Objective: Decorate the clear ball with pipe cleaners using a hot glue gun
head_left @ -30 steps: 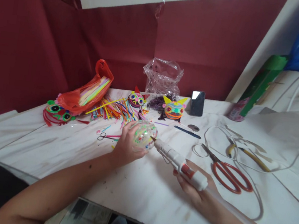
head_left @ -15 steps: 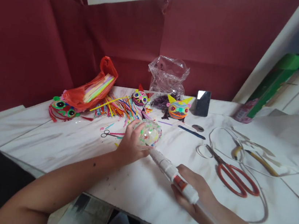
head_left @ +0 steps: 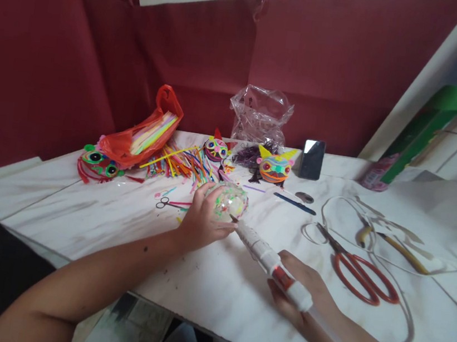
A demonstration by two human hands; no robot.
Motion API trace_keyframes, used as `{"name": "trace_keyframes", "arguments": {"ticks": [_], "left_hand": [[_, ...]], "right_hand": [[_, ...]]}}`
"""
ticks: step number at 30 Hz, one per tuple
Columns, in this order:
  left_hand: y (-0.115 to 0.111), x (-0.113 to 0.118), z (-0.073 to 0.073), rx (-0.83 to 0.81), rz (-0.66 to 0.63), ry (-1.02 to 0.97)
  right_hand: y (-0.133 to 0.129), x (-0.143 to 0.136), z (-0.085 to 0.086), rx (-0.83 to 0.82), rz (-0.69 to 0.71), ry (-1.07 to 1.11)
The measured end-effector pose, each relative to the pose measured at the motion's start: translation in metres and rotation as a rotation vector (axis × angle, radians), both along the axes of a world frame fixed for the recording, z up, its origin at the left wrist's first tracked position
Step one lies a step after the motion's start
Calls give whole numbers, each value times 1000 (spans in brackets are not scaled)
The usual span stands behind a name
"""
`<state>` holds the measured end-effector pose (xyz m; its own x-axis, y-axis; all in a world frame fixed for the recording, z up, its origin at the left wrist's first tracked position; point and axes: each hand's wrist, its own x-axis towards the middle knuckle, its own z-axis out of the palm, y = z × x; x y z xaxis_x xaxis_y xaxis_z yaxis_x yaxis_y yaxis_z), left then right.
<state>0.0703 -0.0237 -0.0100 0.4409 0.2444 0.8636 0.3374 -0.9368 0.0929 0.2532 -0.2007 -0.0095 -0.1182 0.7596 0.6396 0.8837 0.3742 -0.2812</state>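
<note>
My left hand (head_left: pixel 204 218) is wrapped round the near left side of a clear, rounded object (head_left: pixel 232 200) speckled with green, red and white bits. In my right hand (head_left: pixel 301 290) is a white hot glue gun (head_left: pixel 261 256) with an orange-red part, a long glue stick trailing out of its back. Its dark nozzle tip points at the speckled object, near the left fingertips; whether it touches I cannot tell. Left of the object lie small scissors (head_left: pixel 163 203) beside thin coloured strips.
Decorated animal heads (head_left: pixel 274 167) stand at the back, near a red bag of strips (head_left: pixel 144 140), a clear plastic bag (head_left: pixel 260 116) and a phone (head_left: pixel 312 159). Orange-handled scissors (head_left: pixel 360 272), yellow-handled pliers (head_left: pixel 401 251) and a white cable (head_left: pixel 406 323) lie right. A dark flat stick (head_left: pixel 295 203) is mid-table.
The glue gun has shifted slightly right and down in view, its dark nozzle tip now showing at the object. My left hand stays on the object. The whole view has turned a little.
</note>
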Motion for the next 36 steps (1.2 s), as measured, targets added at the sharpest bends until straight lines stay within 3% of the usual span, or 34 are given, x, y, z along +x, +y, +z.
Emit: {"name": "trace_keyframes", "arguments": {"ticks": [3, 8, 19, 27, 33, 36], "left_hand": [[1, 0, -1, 0, 0, 2], [1, 0, -2, -35, 0, 1], [4, -3, -1, -66, 23, -8], [4, -2, -2, -63, 17, -9], [0, -2, 2, -31, 6, 2], [-4, -2, 4, -48, 17, 28]], "right_hand": [[-1, 0, 1, -29, -18, 44], [1, 4, 3, 41, 99, 10], [-1, 0, 6, 97, 127, 118], [-2, 4, 8, -11, 61, 193], [-2, -2, 1, -13, 77, 133], [-1, -4, -4, -60, -11, 57]]}}
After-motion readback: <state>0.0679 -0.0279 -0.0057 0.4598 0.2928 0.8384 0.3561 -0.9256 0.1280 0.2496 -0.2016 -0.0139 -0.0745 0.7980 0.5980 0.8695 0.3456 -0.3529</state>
